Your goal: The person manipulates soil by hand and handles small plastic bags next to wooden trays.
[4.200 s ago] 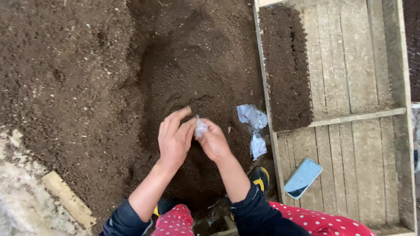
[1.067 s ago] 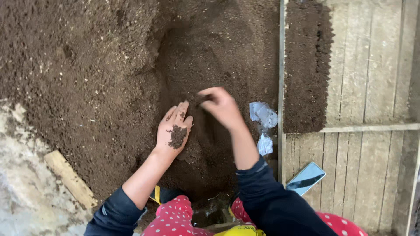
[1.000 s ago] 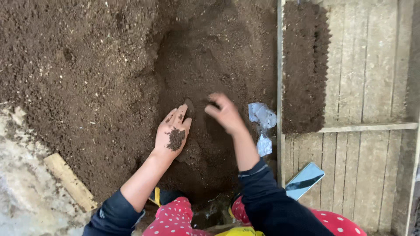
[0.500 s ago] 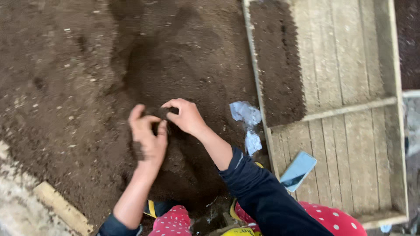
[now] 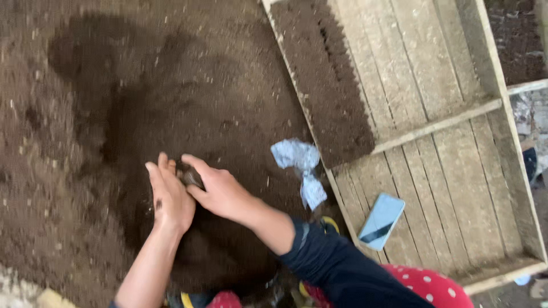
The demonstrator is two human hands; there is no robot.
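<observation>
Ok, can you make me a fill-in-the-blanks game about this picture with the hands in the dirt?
1. The left hand and the right hand press together over the dark ____.
2. The phone lies on the boards of the ____ tray.
3. The crumpled clear bag lies on the soil to the ____ of the hands.
4. The row of soil blocks sits along the tray's ____ side.

Missing words: soil; wooden; right; left
</observation>
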